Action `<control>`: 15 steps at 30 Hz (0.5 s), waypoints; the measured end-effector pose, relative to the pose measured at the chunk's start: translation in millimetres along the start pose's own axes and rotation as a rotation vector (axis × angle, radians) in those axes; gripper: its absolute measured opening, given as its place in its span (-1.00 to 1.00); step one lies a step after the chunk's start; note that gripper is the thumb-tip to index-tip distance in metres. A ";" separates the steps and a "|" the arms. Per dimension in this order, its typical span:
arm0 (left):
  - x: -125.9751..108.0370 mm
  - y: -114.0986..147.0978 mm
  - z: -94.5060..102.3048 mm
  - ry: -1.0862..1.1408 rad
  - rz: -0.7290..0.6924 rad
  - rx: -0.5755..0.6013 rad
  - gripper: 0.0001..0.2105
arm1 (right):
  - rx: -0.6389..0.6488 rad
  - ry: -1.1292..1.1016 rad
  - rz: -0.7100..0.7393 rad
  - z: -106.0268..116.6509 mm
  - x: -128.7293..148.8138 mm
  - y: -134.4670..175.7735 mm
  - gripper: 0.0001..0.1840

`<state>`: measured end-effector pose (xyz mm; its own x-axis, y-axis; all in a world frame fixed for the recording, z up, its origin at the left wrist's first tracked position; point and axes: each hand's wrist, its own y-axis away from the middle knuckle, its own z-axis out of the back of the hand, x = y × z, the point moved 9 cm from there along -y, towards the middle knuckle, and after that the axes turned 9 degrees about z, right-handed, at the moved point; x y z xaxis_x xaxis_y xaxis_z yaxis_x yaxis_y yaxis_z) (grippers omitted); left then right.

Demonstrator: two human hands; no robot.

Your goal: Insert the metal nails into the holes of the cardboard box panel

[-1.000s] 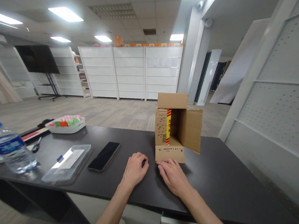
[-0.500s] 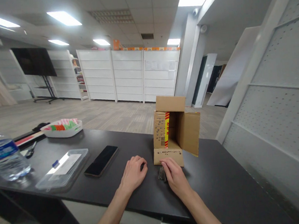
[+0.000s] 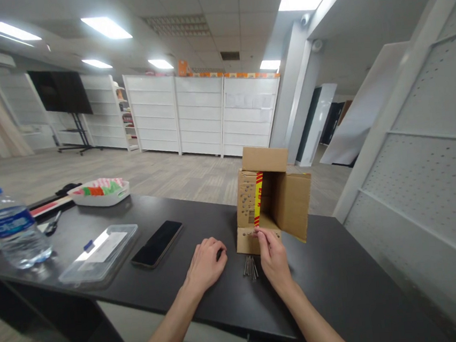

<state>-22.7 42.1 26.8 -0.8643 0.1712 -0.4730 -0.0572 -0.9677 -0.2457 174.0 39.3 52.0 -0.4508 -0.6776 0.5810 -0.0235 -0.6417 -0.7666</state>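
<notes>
My right hand [image 3: 274, 255] is closed in a pinch at the front flap of a cardboard box [image 3: 247, 199]. What sits between thumb and forefinger is too small to make out. The box stands on its side with its opening towards me, flaps spread. Round marks or metal heads dot its left flap, and the lower flap has a row of small holes, now partly covered by my fingers. Several long, thin metal nails [image 3: 250, 267] lie in a bunch just left of my right hand. My left hand [image 3: 206, 262] rests on the table with curled fingers; anything inside them is hidden.
Left of my hands lie a black phone [image 3: 157, 244] and a clear plastic case [image 3: 99, 253]. Farther left stand a water bottle [image 3: 13, 229] and a white basket [image 3: 100, 196] with coloured packets. A perforated panel [image 3: 424, 163] rises beyond the dark table's [image 3: 334, 273] right side.
My right hand has moved up and slightly right, from beside the nails to the lower flap, uncovering the nails. My left hand stays on the table. The camera view has shifted slightly.
</notes>
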 end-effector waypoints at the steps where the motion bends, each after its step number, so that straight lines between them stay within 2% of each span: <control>1: 0.5 -0.2 -0.3 0.002 0.004 0.001 -0.82 | -0.008 -0.003 -0.011 -0.2 -2.6 0.0 -0.65; 8: 1.0 -0.3 -0.4 0.004 0.013 0.009 -0.82 | -0.041 -0.031 -0.073 -2.9 -17.5 6.3 -0.62; 15: 0.5 -0.2 0.6 0.016 0.013 0.012 -0.83 | -0.021 -0.027 -0.066 -6.5 -14.4 8.8 -0.60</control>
<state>-23.4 42.3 27.1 -0.8571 0.1613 -0.4893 -0.0518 -0.9719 -0.2296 174.5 45.8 35.1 -0.4236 -0.6439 0.6371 -0.0708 -0.6777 -0.7319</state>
